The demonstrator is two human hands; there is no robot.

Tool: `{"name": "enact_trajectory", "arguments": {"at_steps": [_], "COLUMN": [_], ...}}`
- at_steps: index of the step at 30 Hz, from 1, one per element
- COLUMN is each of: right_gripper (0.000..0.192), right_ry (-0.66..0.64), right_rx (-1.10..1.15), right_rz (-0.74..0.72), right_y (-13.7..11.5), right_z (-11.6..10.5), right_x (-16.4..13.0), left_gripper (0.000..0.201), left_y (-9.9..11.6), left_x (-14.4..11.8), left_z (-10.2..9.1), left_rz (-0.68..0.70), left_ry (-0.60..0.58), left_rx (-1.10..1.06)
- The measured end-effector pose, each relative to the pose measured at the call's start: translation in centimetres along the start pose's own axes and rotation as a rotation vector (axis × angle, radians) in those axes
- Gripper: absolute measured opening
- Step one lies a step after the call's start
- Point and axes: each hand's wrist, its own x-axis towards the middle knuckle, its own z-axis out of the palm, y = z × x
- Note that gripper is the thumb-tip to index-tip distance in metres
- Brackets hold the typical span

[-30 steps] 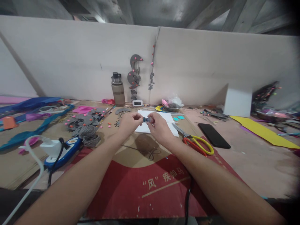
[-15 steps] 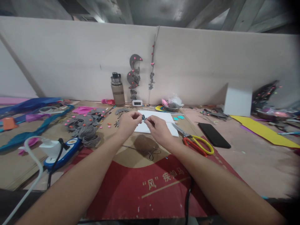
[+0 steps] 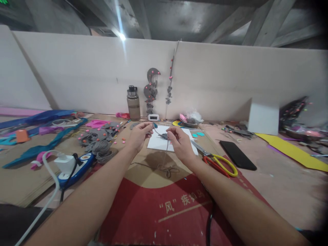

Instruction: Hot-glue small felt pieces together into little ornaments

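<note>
My left hand (image 3: 140, 136) is closed in a pinch, with a small teal piece (image 3: 155, 125) showing at its fingertips. From that pinch a thin grey cord (image 3: 167, 150) curves across to my right hand (image 3: 180, 141), whose thumb and finger are pressed together on it. Below the right hand the cord hangs down to a loose tangle on the brown and red board (image 3: 143, 212). Small dark grey pieces (image 3: 164, 136) show between the hands, over a white sheet (image 3: 155, 143); whether they touch the sheet I cannot tell.
Scissors (image 3: 220, 164) with red and yellow handles lie right of the hands, beside a black phone (image 3: 237, 154). At left are a blue power strip (image 3: 77, 167), a grey cord bundle (image 3: 102, 150) and felt pieces with pink balls (image 3: 93, 136). A bottle (image 3: 133, 104) stands behind.
My hands have moved apart from a close pinch, and a length of grey cord now spans between them. The view has tilted up slightly and shifted left.
</note>
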Motion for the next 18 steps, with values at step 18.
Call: {"name": "enact_trajectory", "arguments": {"at_steps": [18], "right_gripper": [0.021], "right_ry": [-0.015], "right_rx": [-0.573], "right_rz": [0.299], "right_y": [4.7], "right_z": [-3.0], "right_x": [2.3], "left_gripper": [0.017], "left_y": [1.1], "left_x": [2.1], "left_z": [-2.8], "left_rz": [-0.011], "left_ry": [0.394], "left_rx": [-0.334]}}
